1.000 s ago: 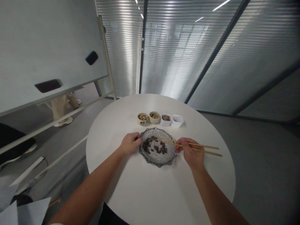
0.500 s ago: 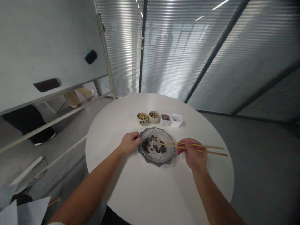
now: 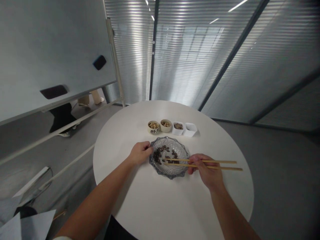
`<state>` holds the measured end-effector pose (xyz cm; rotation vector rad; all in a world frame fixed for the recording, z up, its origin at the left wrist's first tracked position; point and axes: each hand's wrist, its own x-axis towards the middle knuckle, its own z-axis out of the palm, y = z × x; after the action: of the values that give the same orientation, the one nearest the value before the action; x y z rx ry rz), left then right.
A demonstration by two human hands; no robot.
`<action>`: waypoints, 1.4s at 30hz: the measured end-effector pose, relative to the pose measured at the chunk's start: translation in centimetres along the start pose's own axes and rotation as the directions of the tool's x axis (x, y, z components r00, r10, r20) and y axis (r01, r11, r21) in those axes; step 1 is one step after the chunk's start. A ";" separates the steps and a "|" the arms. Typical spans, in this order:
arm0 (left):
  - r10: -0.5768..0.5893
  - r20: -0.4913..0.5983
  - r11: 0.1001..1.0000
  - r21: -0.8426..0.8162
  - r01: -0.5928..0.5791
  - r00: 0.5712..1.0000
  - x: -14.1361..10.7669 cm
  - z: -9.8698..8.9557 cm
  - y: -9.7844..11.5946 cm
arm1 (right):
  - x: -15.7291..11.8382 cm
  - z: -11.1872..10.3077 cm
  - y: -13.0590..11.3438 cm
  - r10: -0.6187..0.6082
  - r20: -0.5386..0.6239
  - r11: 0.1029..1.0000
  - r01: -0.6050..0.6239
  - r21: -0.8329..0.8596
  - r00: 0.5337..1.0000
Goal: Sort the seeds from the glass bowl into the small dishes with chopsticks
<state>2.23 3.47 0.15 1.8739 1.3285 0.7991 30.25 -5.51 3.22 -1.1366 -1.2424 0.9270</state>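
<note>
A scalloped glass bowl (image 3: 171, 174) stands on the round white table, with dark, bean-like pieces (image 3: 158, 155) scattered over its bottom. My left hand (image 3: 140, 152) pinches the bowl's left rim between thumb and fingers. In my right hand (image 3: 206, 169) is a pair of wooden chopsticks (image 3: 226, 165), held nearly level. Their tips reach into the bowl, slightly apart, close to the dark pieces; whether a piece is between them I cannot tell. Behind the bowl stand two round cups (image 3: 153, 131) (image 3: 165, 130) of light brown pieces.
Right of the cups are a white dish (image 3: 178, 132) of small brown bits and another white dish (image 3: 190, 134). The round table (image 3: 160, 206) fills the middle. A whiteboard on a frame (image 3: 75, 40) rises at left, with people's legs (image 3: 62, 116) behind it. Ribbed glass panels (image 3: 185, 60) stand beyond.
The chopsticks have dropped lower in the bowl, toward its near side, and my right hand has come slightly nearer. My left hand keeps its hold on the rim. The legs behind the whiteboard have moved.
</note>
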 end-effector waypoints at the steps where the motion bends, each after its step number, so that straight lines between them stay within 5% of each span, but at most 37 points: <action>1: -0.004 -0.001 1.000 0.000 0.004 1.000 0.0 0.0 0.0 | 0.0 0.2 -0.2 0.005 -0.004 1.000 -0.005 -0.013 1.000; 23: -0.004 -0.004 0.999 -0.043 0.004 1.000 -0.1 0.1 -0.1 | 0.4 -0.4 1.2 0.037 -0.118 0.981 -0.014 0.192 0.992; 31: -0.009 -0.012 0.999 -0.040 0.008 1.000 -0.1 0.1 0.1 | -0.5 0.6 0.4 -0.017 0.054 0.993 0.011 0.118 0.998; 42: 0.003 -0.003 1.000 -0.028 -0.003 1.000 -0.1 -0.1 0.3 | -1.0 2.3 -0.2 -0.019 0.131 1.000 0.016 0.023 0.991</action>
<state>2.24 3.29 0.45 1.8538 1.3107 0.8184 27.79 -6.21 3.10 -1.0592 -1.3435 1.0129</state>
